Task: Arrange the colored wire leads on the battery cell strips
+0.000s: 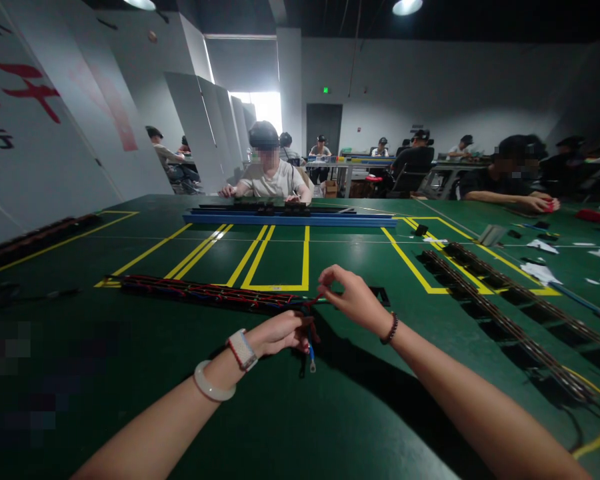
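A long wire harness (205, 291) of red, black and other coloured wires lies across the green table in front of me. My left hand (285, 331) is closed around loose wires at its right end. Below those fingers hangs a blue wire with a metal ring terminal (313, 363). Just above and to the right, my right hand (349, 297) pinches with thumb and forefinger at a red wire (314, 300); the fingertips partly hide it. A green wire end shows beside this hand, and a small black piece (381, 295) lies behind it.
Yellow tape lines mark the green table (170, 407). A blue rail (290, 220) runs along the far side, where a person (273, 173) sits. More long harnesses (500, 320) lie at right, near white scraps (539, 272). Another person works at far right.
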Available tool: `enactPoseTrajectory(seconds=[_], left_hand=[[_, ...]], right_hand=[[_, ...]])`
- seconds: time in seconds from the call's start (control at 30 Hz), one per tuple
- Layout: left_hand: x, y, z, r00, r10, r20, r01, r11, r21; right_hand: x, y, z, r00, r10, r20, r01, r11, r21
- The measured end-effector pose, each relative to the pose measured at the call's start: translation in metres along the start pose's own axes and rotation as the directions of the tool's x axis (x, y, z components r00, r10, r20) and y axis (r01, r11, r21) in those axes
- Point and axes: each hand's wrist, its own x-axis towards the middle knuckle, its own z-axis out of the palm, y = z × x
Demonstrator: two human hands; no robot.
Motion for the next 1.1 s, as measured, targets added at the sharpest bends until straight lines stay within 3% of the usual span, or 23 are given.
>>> enactPoseTrajectory(seconds=[0.13,0.27,0.47,0.77,0.93,1.1], left_hand=[[-0.003,0.009,-0.002,0.999,-0.035,0.002,0.034,0.985,0.17],[-0.006,0.012,-0.003,0.999,-0.031,-0.01,0.032,0.963,0.266],[-0.005,0.008,0.002,0.999,-0.043,0.03,0.041,0.996,0.077],[0.001,0.002,0.003,0.996,-0.039,0.082,0.048,0.992,-0.115],[0.0,0.0,0.01,0.994,-0.014,0.107,0.046,0.952,-0.301],[0.003,-0.006,0.02,0.999,0.027,0.046,-0.003,0.896,-0.445]], right_hand=[[0.008,0.031,-0.022,0.985,0.099,0.139,-0.09,0.993,-0.072],[0.008,0.053,-0.029,0.932,0.171,0.319,-0.152,0.985,-0.083],[0.005,0.055,-0.022,0.873,0.136,0.468,-0.014,0.967,-0.255],[-0.003,0.062,-0.003,0.865,0.177,0.47,0.091,0.864,-0.494],[-0.003,0.049,-0.001,0.852,0.13,0.507,0.146,0.87,-0.47],[-0.008,0.025,0.005,0.858,0.108,0.502,0.169,0.864,-0.475]])
